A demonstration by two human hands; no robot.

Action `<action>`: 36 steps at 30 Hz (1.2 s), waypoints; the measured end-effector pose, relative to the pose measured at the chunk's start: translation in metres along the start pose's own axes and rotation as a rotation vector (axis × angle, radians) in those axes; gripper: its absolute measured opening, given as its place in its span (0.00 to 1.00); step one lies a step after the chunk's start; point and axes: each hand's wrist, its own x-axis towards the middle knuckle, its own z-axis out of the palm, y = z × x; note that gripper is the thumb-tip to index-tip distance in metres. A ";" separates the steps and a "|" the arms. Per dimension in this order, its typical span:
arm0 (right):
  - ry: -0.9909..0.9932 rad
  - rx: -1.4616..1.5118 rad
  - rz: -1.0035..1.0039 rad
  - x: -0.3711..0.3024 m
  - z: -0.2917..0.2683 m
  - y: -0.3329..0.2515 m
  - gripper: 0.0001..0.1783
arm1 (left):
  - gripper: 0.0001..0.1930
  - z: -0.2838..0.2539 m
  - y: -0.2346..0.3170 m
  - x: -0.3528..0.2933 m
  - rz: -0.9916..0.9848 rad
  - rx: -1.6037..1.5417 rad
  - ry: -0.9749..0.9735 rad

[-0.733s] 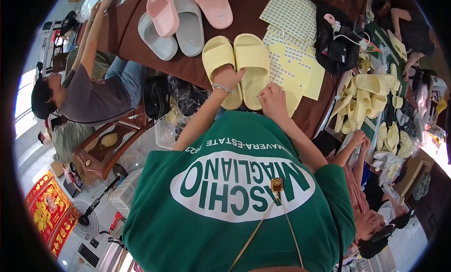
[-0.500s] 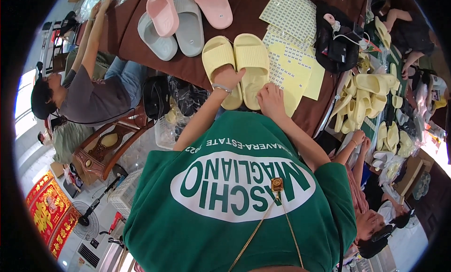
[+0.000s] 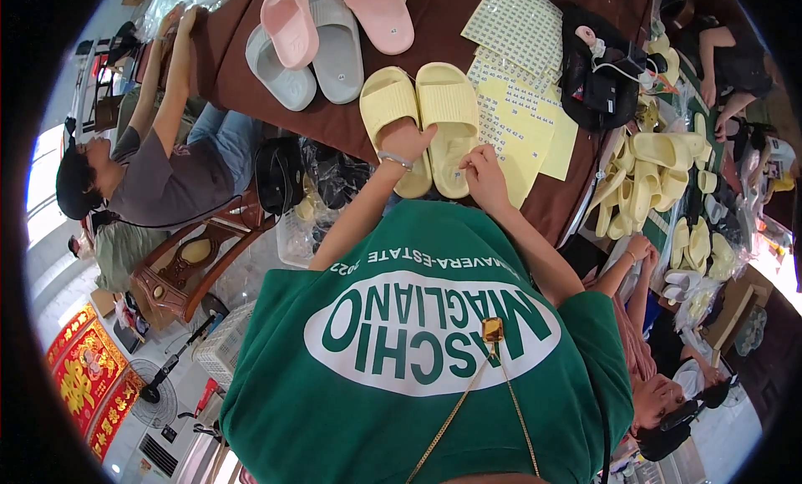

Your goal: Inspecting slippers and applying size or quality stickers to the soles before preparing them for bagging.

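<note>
Yellow slippers [image 3: 422, 116] under left hand [image 3: 407, 139] and right hand [image 3: 482, 168]

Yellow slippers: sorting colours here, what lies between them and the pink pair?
In the head view, two grey slippers lie between the yellow slippers and the pink pair.

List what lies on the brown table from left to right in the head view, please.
Grey slippers → pink slippers → yellow slippers under both hands → yellow sticker sheets → black bag.

green tee [image 3: 418, 375] w/ white oval print, gold chain [image 3: 468, 396], bracelet [image 3: 394, 160].
</note>
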 end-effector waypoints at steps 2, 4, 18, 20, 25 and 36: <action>-0.016 0.043 0.021 0.002 -0.002 -0.004 0.05 | 0.33 0.002 -0.001 0.003 0.005 0.010 0.024; 0.004 -0.094 -0.106 0.004 -0.005 -0.011 0.06 | 0.33 0.001 -0.003 0.004 0.013 0.003 0.057; -0.027 -0.229 -0.198 -0.001 -0.008 -0.006 0.06 | 0.34 0.001 -0.001 -0.007 0.045 0.058 -0.039; -0.055 -0.184 -0.215 0.003 -0.015 -0.009 0.06 | 0.31 0.001 -0.003 -0.010 0.114 0.015 0.066; 0.014 0.123 -0.192 0.000 -0.030 -0.012 0.03 | 0.24 -0.005 -0.003 -0.018 0.274 0.002 0.308; 0.218 -0.444 -0.243 -0.013 -0.045 0.014 0.14 | 0.17 -0.209 0.033 0.102 0.149 0.301 0.726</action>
